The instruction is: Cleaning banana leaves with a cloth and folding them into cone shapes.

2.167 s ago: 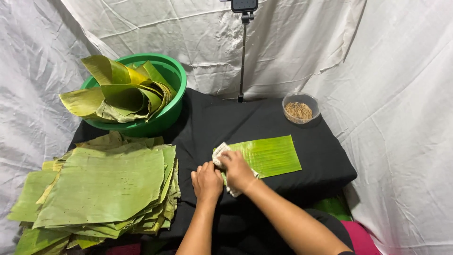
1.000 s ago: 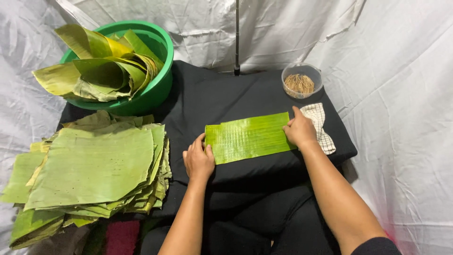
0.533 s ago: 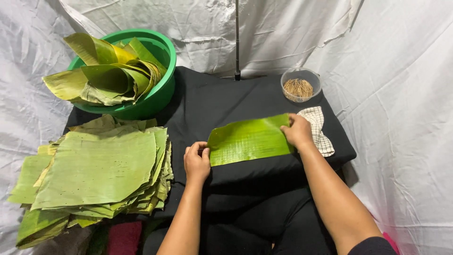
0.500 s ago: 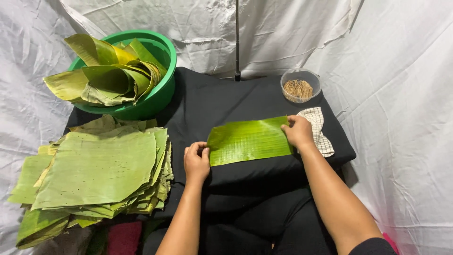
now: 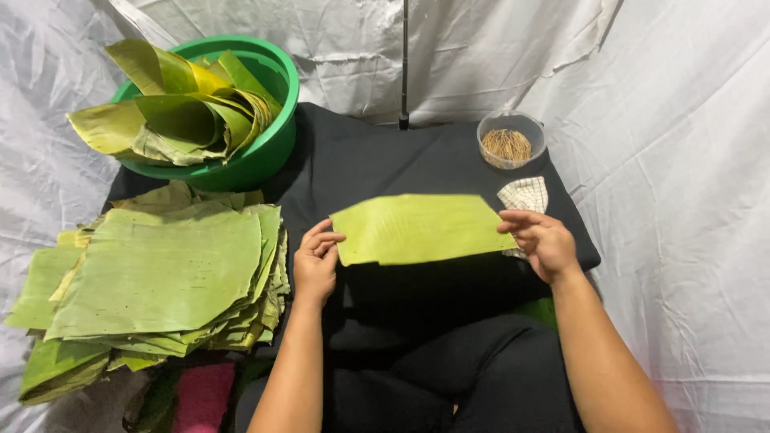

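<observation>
No packages, labels, signs or screens show anywhere around the black-covered table point(image 5: 361, 160). The nearest thing to packaging is a small clear plastic tub point(image 5: 511, 140), round and unlabelled, which stands on the table's far right corner and holds thin tan sticks.

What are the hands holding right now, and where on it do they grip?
One rectangular banana leaf piece, held over the black cloth. The left hand pinches its left short edge near the lower corner; the right hand pinches its right short edge.
</observation>
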